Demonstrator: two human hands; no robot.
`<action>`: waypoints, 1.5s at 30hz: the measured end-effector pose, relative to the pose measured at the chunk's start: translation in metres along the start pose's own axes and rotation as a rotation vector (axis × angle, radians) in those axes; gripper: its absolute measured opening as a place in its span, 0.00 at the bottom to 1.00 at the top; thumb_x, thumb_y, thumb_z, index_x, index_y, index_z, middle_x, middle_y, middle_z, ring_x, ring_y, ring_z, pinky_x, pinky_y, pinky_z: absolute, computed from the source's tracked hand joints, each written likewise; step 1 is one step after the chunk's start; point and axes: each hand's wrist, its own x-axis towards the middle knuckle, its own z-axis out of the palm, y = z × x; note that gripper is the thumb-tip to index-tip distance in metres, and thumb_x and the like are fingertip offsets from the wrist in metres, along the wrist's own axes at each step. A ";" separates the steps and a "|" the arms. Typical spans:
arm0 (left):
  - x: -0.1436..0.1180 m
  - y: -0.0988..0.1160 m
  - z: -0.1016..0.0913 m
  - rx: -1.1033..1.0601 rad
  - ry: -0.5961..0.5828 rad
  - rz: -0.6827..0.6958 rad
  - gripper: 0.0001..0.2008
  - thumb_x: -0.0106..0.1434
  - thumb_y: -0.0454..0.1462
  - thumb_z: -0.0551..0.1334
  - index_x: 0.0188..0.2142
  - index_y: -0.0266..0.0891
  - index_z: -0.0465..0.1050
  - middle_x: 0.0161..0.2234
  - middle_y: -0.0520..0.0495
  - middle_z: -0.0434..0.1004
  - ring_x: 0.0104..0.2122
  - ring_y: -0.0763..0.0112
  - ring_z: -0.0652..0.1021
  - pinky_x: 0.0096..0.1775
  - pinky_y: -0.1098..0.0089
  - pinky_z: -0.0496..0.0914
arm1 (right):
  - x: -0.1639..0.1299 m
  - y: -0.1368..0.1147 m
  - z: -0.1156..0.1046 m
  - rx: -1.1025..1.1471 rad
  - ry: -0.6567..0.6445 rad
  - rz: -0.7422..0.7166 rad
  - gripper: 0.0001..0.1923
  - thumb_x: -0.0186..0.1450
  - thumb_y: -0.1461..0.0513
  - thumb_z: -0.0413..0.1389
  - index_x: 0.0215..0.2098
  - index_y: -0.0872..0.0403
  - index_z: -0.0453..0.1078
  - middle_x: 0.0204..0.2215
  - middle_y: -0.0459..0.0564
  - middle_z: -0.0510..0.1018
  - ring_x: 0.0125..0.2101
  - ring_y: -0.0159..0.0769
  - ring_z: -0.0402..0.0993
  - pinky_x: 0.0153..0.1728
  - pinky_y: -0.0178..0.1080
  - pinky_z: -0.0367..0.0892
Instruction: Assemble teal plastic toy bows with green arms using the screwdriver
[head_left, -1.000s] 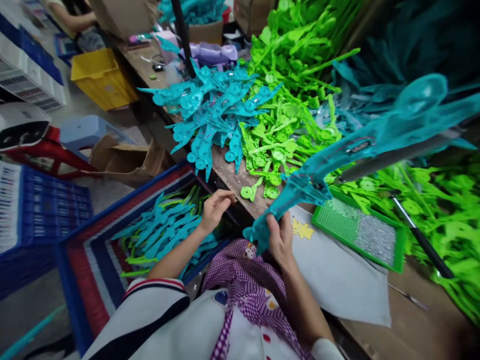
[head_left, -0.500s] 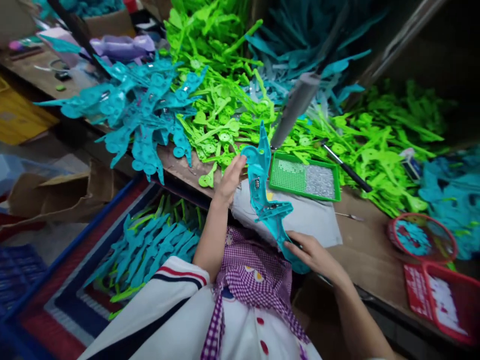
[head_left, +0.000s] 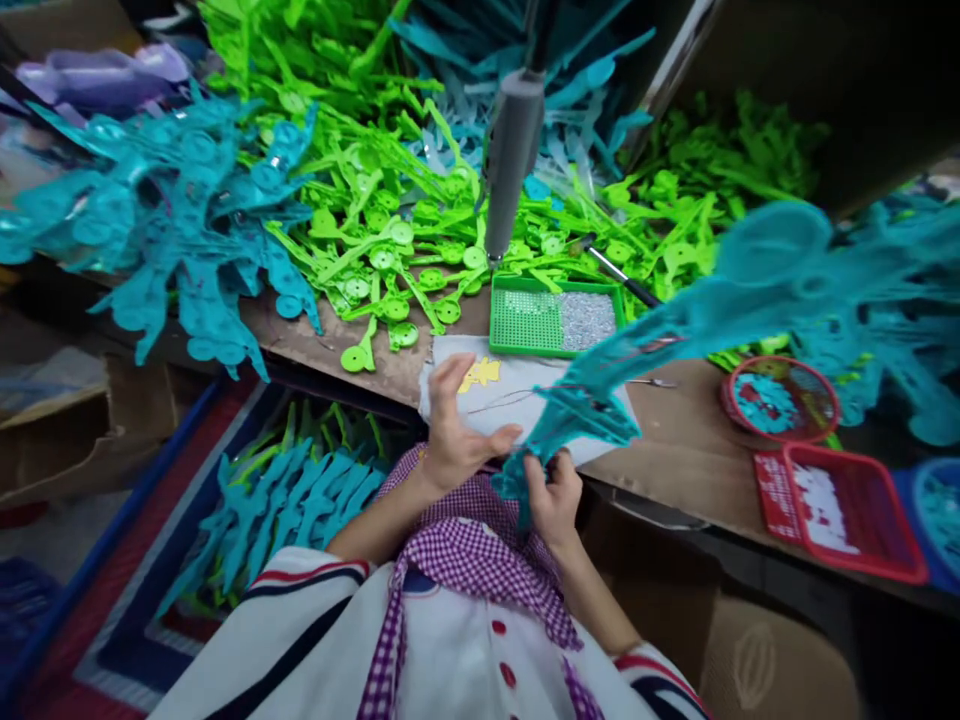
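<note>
Teal plastic forms the shell [head_left: 637, 350] in the right hand [head_left: 556, 500], raised above the front of the bench [head_left: 675, 445] and partly over the grey cloth [head_left: 536, 375], its wide end blurred towards the upper right. That hand's fingers are closed around the narrow lower end. The left hand [head_left: 454, 445] holds nothing: its fingers stand well away from the thumb, whose tip is just beside the shell; whether they touch, I cannot tell. The work looks partway along. Teal shells [head_left: 262, 520] lie in rows in the bin [head_left: 161, 560], seemingly dealt with, while the green parts [head_left: 375, 230] strewn on the bench look left to do. The held shell's inner side appears uncovered. The screwdriver [head_left: 514, 150] hangs unused near the tray [head_left: 517, 330].
</note>
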 end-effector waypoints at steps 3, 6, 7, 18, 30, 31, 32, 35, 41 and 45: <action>-0.011 -0.002 -0.013 0.118 -0.055 0.088 0.30 0.61 0.50 0.68 0.60 0.48 0.65 0.53 0.42 0.72 0.55 0.55 0.74 0.60 0.55 0.67 | -0.003 -0.008 0.015 0.178 0.252 0.259 0.11 0.66 0.51 0.54 0.40 0.48 0.63 0.30 0.46 0.74 0.29 0.37 0.72 0.34 0.40 0.71; -0.035 -0.002 -0.028 0.087 -0.599 -0.124 0.30 0.61 0.48 0.69 0.60 0.48 0.67 0.53 0.44 0.75 0.53 0.58 0.77 0.56 0.59 0.72 | -0.004 -0.006 0.035 0.286 0.309 0.392 0.20 0.66 0.48 0.51 0.50 0.49 0.61 0.39 0.54 0.77 0.39 0.42 0.76 0.41 0.45 0.74; -0.042 -0.003 -0.032 0.064 -0.737 -0.237 0.32 0.61 0.47 0.69 0.63 0.48 0.65 0.57 0.43 0.74 0.56 0.57 0.76 0.57 0.60 0.71 | -0.003 -0.002 0.040 0.292 0.300 0.416 0.21 0.66 0.48 0.50 0.52 0.49 0.61 0.42 0.55 0.78 0.42 0.43 0.77 0.44 0.47 0.74; -0.042 -0.021 -0.050 -0.069 -0.730 -0.685 0.29 0.58 0.41 0.69 0.58 0.43 0.67 0.49 0.46 0.81 0.45 0.60 0.82 0.47 0.60 0.78 | 0.064 -0.024 -0.061 -0.166 -0.183 0.005 0.16 0.67 0.50 0.57 0.46 0.50 0.75 0.39 0.52 0.83 0.39 0.42 0.79 0.44 0.46 0.73; -0.049 -0.007 -0.046 0.009 -0.660 -0.645 0.28 0.58 0.39 0.67 0.58 0.42 0.67 0.50 0.44 0.80 0.42 0.61 0.82 0.40 0.64 0.78 | 0.197 0.008 -0.044 -0.129 -0.922 0.022 0.21 0.57 0.60 0.65 0.49 0.52 0.76 0.32 0.47 0.83 0.33 0.37 0.77 0.34 0.38 0.70; -0.047 -0.008 -0.047 0.011 -0.649 -0.651 0.28 0.57 0.39 0.67 0.58 0.42 0.68 0.48 0.45 0.80 0.40 0.62 0.82 0.38 0.64 0.78 | 0.196 0.008 -0.041 -0.048 -0.899 0.074 0.19 0.56 0.61 0.64 0.47 0.53 0.76 0.31 0.46 0.83 0.32 0.36 0.77 0.34 0.38 0.70; -0.044 -0.008 -0.049 0.018 -0.642 -0.656 0.27 0.57 0.39 0.67 0.57 0.43 0.68 0.46 0.46 0.81 0.38 0.63 0.82 0.37 0.65 0.78 | 0.194 0.009 -0.038 0.018 -0.859 0.116 0.17 0.56 0.62 0.64 0.45 0.54 0.76 0.30 0.46 0.82 0.32 0.36 0.77 0.33 0.39 0.70; -0.035 -0.006 -0.054 0.039 -0.645 -0.628 0.26 0.56 0.39 0.67 0.55 0.43 0.69 0.41 0.48 0.81 0.35 0.64 0.82 0.35 0.66 0.78 | 0.190 0.009 -0.030 0.061 -0.747 0.166 0.16 0.54 0.65 0.62 0.43 0.55 0.75 0.28 0.45 0.81 0.30 0.35 0.77 0.31 0.38 0.69; -0.037 0.002 -0.055 0.050 -0.714 -0.618 0.28 0.56 0.38 0.66 0.57 0.44 0.68 0.42 0.49 0.81 0.34 0.66 0.81 0.32 0.68 0.77 | 0.191 0.003 -0.020 -0.367 -0.933 -0.042 0.13 0.56 0.61 0.63 0.40 0.51 0.75 0.23 0.42 0.78 0.21 0.31 0.67 0.25 0.36 0.59; -0.043 0.004 -0.049 0.088 -0.712 -0.575 0.28 0.54 0.37 0.67 0.56 0.45 0.69 0.42 0.50 0.80 0.32 0.67 0.80 0.32 0.69 0.76 | 0.192 -0.012 -0.005 -0.431 -1.011 -0.165 0.10 0.54 0.68 0.59 0.33 0.50 0.75 0.20 0.41 0.75 0.21 0.30 0.64 0.26 0.36 0.58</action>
